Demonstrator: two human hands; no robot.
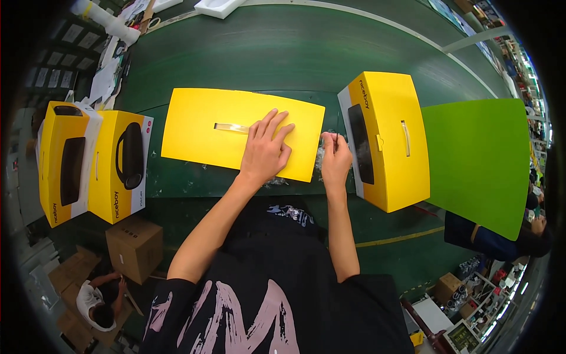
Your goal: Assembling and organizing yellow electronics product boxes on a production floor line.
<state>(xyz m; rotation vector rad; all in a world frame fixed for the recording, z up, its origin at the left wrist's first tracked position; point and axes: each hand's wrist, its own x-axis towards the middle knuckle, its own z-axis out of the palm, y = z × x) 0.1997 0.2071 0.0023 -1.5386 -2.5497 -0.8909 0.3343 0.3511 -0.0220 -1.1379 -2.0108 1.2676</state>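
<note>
A yellow carton [200, 112] lies in front of me with a clear plastic carry handle [230, 127] across its upper face. My left hand [264, 152] rests on that face, fingers spread, just right of the handle. Off the carton's right end, my right hand [336, 165] is closed in a pinch. A thin dark bit shows at its fingertips, too small to name. Close to the right hand stands another yellow carton [401, 171], with a dark product picture on its white-edged side and a handle on top.
Two yellow-and-white cartons [118, 200] stand at the left edge of the green table [236, 47]. On the right is a bright green panel [477, 153], with a person's dark clothing [480, 236] below it. Clear plastic scraps [320, 154] lie near my right hand. At lower left, another person [97, 301] is beside a brown box [134, 249].
</note>
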